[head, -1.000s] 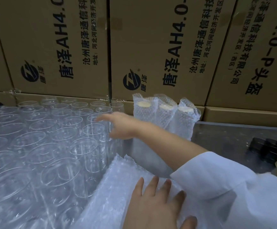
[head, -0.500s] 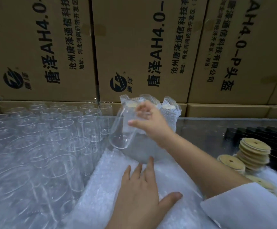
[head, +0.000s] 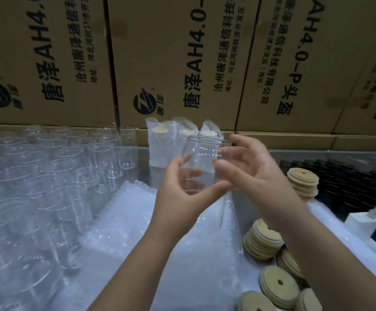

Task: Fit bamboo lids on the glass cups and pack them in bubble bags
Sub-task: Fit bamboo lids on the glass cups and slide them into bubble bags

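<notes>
I hold a clear glass cup (head: 201, 162) upright above the table's middle. My left hand (head: 178, 198) wraps its lower part, thumb across the front. My right hand (head: 256, 176) is blurred, its fingers spread, with the tips at the cup's right side. Below lies a stack of flat bubble bags (head: 137, 221). Bamboo lids with a centre hole (head: 263, 239) sit in piles at the right, with another pile (head: 302, 178) farther back. Three packed cups in bubble bags (head: 164, 144) stand behind the held cup.
Several empty glass cups (head: 59, 176) crowd the left half of the table. Printed cardboard boxes (head: 171, 52) wall off the back. Dark ridged items (head: 351, 182) and a white charger with a cable (head: 362, 223) lie at the right.
My right hand took a cup from the group at the left and carried it to the middle. My left hand rose off the bubble bags and closed around the cup.
</notes>
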